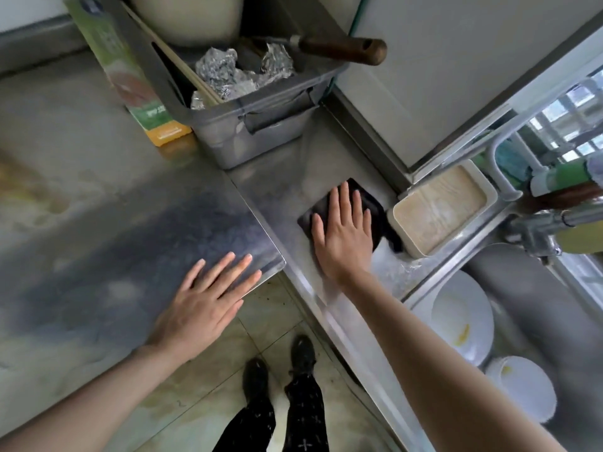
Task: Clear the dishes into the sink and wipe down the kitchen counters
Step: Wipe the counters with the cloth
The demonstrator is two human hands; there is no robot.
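- A steel kitchen corner seen from above: a stainless-steel table [98, 207] runs in two stretches that meet at an angle. There is a tiled floor [261, 321] below and a window beyond the sink.
- The dark folded wiping cloth [321, 203] lies flat on the right stretch of the table, towards its back edge and near the sink's rim.
- The right hand [346, 236] presses down on the cloth with fingers straight and spread. Its grip is open, with nothing curled round the fabric.
- The left hand [205, 298] rests flat on the front corner of the left stretch. Its grip is likewise open and holds nothing.
- Just beside the cloth's right edge sits a cream rectangular tray [440, 210], at the end of the table by the sink. Whether the two touch I cannot tell.
- In the grey steel sink [522, 288] lie a white round plate [463, 318] and a smaller white dish [522, 396], both marked with yellow smears. The clearing of dishes looks done, as far as this view reaches.
- Near the back edge stands a grey plastic bin [254, 125] holding crumpled foil, with a green-and-orange carton [130, 76] against its left side.
- The wiping seems under way but unfinished. There is a wet sheen between cloth and sink, while the left stretch shows dull brownish smears towards its far left edge. The patches around the bin and carton likely remain to be done.
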